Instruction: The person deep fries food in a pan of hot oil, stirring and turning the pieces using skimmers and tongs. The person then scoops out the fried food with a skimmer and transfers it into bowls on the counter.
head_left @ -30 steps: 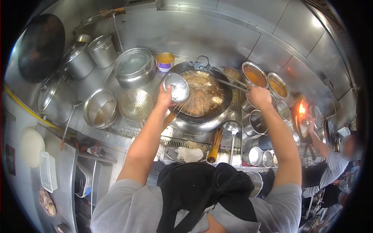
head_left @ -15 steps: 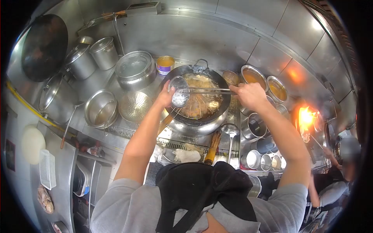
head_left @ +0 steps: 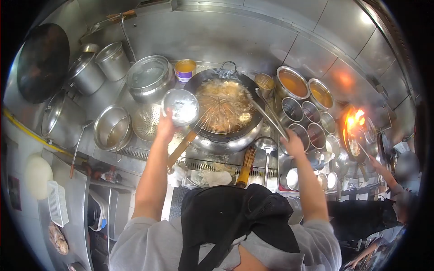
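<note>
1. Head view: steel wall (head_left: 203, 38) behind the cooking counter (head_left: 113, 98).
2. Wok (head_left: 246, 81) bubbles between the hands, skimmer (head_left: 217, 115) inside.
3. Tongs (head_left: 270, 118) slant away-left from the right hand (head_left: 294, 141), fingers closed round them, tips near the wok's right rim.
4. Bowl (head_left: 181, 107): left hand's (head_left: 166, 128) fingers grip it, wok's left side.

The left hand (head_left: 166, 125) holds a bowl (head_left: 183, 107) beside the wok (head_left: 251, 90); the right hand (head_left: 294, 143) grips tongs (head_left: 271, 115). A strainer (head_left: 217, 115) rests in the wok.

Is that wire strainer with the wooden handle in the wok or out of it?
In: its wire basket lies inside the wok, beside frothing liquid, and its wooden handle sticks out over the near rim.
</note>
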Demonstrator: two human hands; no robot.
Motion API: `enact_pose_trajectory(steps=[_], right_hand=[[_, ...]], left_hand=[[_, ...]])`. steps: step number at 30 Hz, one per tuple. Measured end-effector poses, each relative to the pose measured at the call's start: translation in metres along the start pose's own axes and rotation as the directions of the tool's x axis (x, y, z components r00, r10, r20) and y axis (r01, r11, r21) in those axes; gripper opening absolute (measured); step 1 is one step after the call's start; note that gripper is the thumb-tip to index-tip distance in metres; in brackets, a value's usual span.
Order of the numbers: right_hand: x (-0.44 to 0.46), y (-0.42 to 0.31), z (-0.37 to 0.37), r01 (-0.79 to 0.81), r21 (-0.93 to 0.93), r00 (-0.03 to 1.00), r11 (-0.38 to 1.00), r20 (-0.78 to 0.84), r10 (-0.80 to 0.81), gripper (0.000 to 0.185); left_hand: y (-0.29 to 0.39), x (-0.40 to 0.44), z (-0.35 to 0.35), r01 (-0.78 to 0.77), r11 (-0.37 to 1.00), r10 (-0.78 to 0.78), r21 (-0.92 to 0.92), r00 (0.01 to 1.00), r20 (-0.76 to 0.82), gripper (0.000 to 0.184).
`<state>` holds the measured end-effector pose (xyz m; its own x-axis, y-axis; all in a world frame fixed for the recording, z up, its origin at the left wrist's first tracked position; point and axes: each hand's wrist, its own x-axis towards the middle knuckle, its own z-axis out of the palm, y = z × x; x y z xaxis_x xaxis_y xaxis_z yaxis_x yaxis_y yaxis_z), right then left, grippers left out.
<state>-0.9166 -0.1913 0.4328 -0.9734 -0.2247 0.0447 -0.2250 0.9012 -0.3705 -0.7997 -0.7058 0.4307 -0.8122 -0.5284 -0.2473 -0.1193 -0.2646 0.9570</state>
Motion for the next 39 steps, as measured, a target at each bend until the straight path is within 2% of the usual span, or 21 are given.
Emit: enact_pose_trajectory(steps=[3,4,5,6,8,9,11,12,14,15,16,18,20,22,26,28,29,31,32,35,39], right_hand=[[-0.104,0.056,0.054,0.065,0.265,0.985,0.962,-0.169,-0.02,0.054],[-0.145,0.03,0.028,-0.372,0.251,0.923,0.894,0.201,0.328,0.05],[-0.193,0.07,0.059,-0.371,0.609,0.929,0.701,0.256,0.269,0.049],[-0.229,0.048,0.042,-0.422,0.575,0.905,0.701,0.307,0.292,0.044],[-0.282,0.008,0.022,-0.253,0.822,0.967,0.51,0.209,0.143,0.041],[-0.299,0.019,0.033,-0.258,0.823,0.966,0.507,0.205,0.158,0.041],[-0.317,0.044,0.056,-0.25,0.859,0.959,0.447,0.284,-0.011,0.039],[-0.319,0.053,0.063,-0.246,0.856,0.959,0.454,0.284,-0.016,0.039],[-0.3,0.055,0.07,-0.502,0.806,0.85,0.314,0.393,0.352,0.043],[-0.286,0.046,0.058,-0.427,0.694,0.902,0.58,0.285,0.324,0.046],[-0.259,0.019,0.041,-0.36,0.784,0.931,0.505,0.27,0.244,0.054],[-0.206,-0.053,0.003,-0.355,0.818,0.935,0.452,0.313,0.167,0.06],[-0.153,-0.126,-0.023,-0.149,0.631,0.961,0.762,0.274,-0.039,0.064],[-0.099,-0.184,-0.009,0.16,0.332,0.955,0.929,0.187,-0.232,0.064],[-0.006,-0.376,0.029,0.508,0.122,0.85,0.853,0.091,-0.519,0.061],[0.058,-0.457,0.079,0.467,0.124,0.868,0.875,0.122,-0.481,0.046],[0.086,-0.497,0.1,0.503,0.02,0.856,0.864,0.13,-0.501,0.041],[0.135,-0.563,0.148,0.333,-0.093,0.934,0.938,0.174,-0.314,0.047],[0.147,-0.587,0.163,0.342,-0.096,0.931,0.935,0.171,-0.323,0.047],[0.166,-0.645,0.189,0.304,-0.226,0.941,0.925,0.222,-0.255,0.039],[0.177,-0.663,0.195,0.261,-0.235,0.956,0.936,0.195,-0.218,0.04]], left_hand=[[0.019,-0.04,-0.024,-0.034,0.998,0.03,-0.058,0.996,-0.08,0.069],[0.019,-0.048,-0.037,-0.037,0.998,0.033,-0.049,0.996,-0.087,0.069],[0.011,-0.051,-0.055,-0.022,0.997,0.015,-0.077,0.996,-0.087,0.068],[0.001,-0.055,-0.07,-0.004,0.994,-0.005,-0.105,0.996,-0.085,0.068],[0.001,-0.076,-0.077,-0.025,0.992,0.015,-0.123,0.997,-0.081,0.067],[0.002,-0.086,-0.072,-0.07,0.99,0.06,-0.124,0.994,-0.086,0.067],[0.001,-0.079,-0.067,-0.032,0.992,0.027,-0.121,0.999,-0.039,0.067],[0.001,-0.077,-0.068,-0.004,0.992,0.002,-0.123,1.0,-0.015,0.067],[0.023,-0.076,-0.05,0.009,0.99,-0.017,-0.14,0.998,-0.057,0.074],[0.018,-0.059,-0.061,0.011,0.986,-0.009,-0.169,1.0,0.012,0.08],[0.029,-0.056,-0.061,-0.014,0.977,0.031,-0.211,0.997,0.075,0.083],[0.057,-0.061,-0.061,-0.078,0.955,0.092,-0.288,0.995,0.036,0.077],[0.088,-0.069,-0.082,-0.153,0.935,0.19,-0.321,0.978,0.085,0.068],[0.111,-0.076,-0.119,-0.2,0.914,0.23,-0.354,0.972,0.045,0.064],[0.128,-0.085,-0.246,-0.226,0.895,0.233,-0.385,0.972,-0.028,0.06],[0.125,-0.104,-0.313,-0.27,0.869,0.218,-0.415,0.961,-0.169,0.059],[0.113,-0.108,-0.353,-0.295,0.868,0.19,-0.4,0.941,-0.281,0.06],[0.093,-0.132,-0.417,-0.345,0.86,0.142,-0.376,0.87,-0.473,0.061],[0.088,-0.151,-0.44,-0.369,0.855,0.123,-0.364,0.826,-0.55,0.062],[0.031,-0.197,-0.523,-0.306,0.847,-0.016,-0.435,0.803,-0.596,0.071],[-0.012,-0.229,-0.549,-0.341,0.824,-0.079,-0.452,0.72,-0.689,0.072]])
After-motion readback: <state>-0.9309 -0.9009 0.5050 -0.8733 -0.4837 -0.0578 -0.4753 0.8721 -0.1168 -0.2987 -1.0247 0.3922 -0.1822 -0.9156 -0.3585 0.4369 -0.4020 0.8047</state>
